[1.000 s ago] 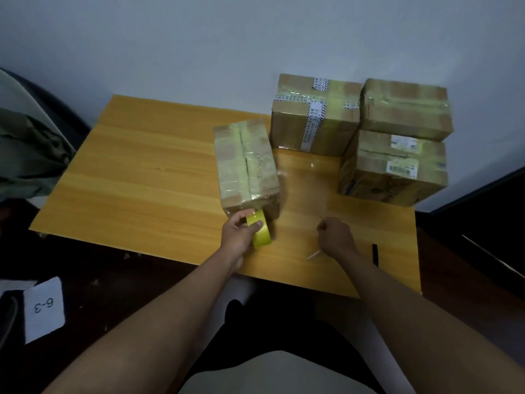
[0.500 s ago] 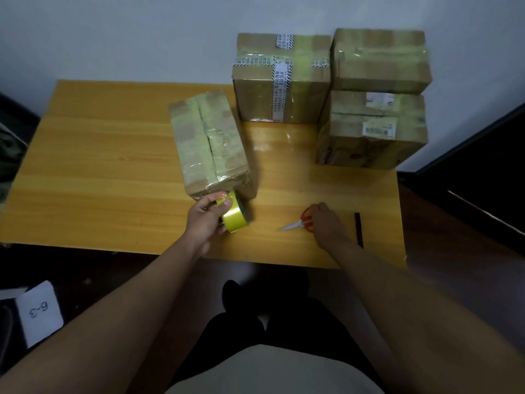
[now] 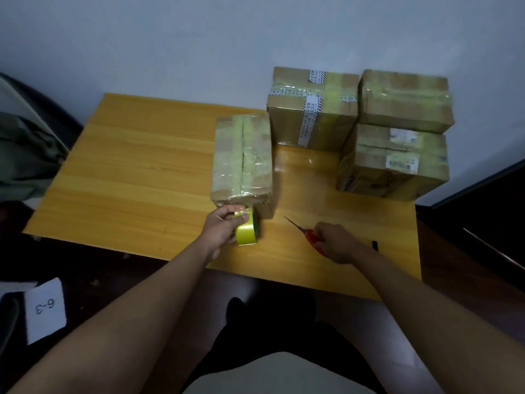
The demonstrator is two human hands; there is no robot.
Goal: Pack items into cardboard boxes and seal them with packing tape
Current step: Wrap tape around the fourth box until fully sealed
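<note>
Box: the long taped box (image 3: 243, 159) lies on the desk (image 3: 136, 180), its long axis running away from the person, its near end at the left hand.
Tape roll: the yellow roll (image 3: 246, 229) stands on edge on the desk, touching or just short of the box's near end; I cannot tell which.
Left grip: the left hand (image 3: 223, 227) curls round the roll, thumb across its upper side, fingertips against the lower edge of the box's near end.
Right grip: the right hand (image 3: 336, 243) closes on the red handles of the scissors (image 3: 305, 233).
Scissor line: the blades point up and left, towards the gap between roll and box; the tip lies near the box's near right corner, apart from it.
Key relation: the cut point lies left of the right hand, just beyond the blade tip, and the left hand is already there.
Judged step: cutting the strip that runs from roll to box, though the strip itself is too faint to make out.
Other boxes: one sealed box (image 3: 312, 109) and a stack of two (image 3: 397, 137) stand at the far right of the desk, well apart from both hands.
</note>
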